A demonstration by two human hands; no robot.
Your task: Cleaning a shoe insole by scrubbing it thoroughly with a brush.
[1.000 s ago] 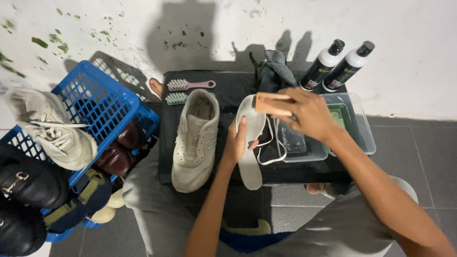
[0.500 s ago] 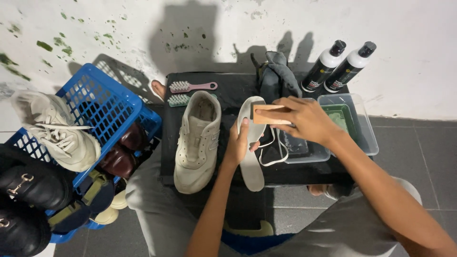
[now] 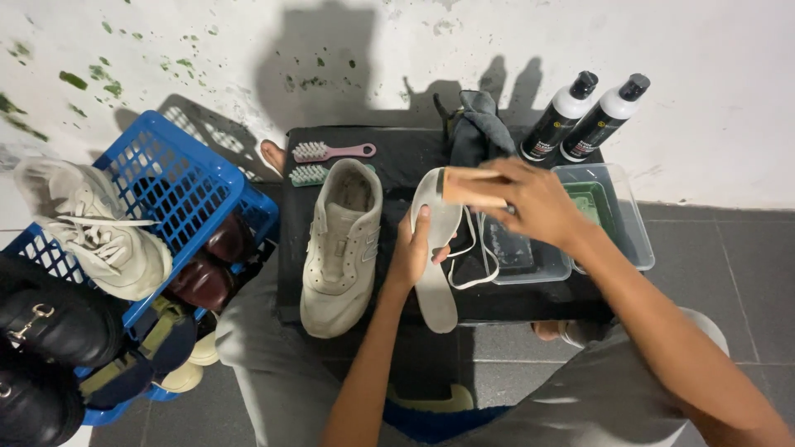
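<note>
My left hand (image 3: 411, 252) grips a grey shoe insole (image 3: 434, 281) by its middle, holding it lengthwise over a black table (image 3: 290, 240). My right hand (image 3: 530, 203) is closed on a wooden-backed brush (image 3: 468, 186) whose bristles press on the insole's far end. A beige sneaker (image 3: 339, 248) without laces lies on the table just left of the insole. White laces (image 3: 480, 257) loop beside the insole.
Two clear tubs (image 3: 617, 215) sit at the table's right, with two black-and-white bottles (image 3: 584, 116) behind. A grey cloth (image 3: 480, 124) and two small brushes, pink (image 3: 331, 151) and green (image 3: 308, 174), lie at the back. A blue basket (image 3: 178, 186) holds shoes at left.
My right hand has slid the brush back and forth over the far end of the insole. The left hand has kept its hold, and the insole has barely shifted.
</note>
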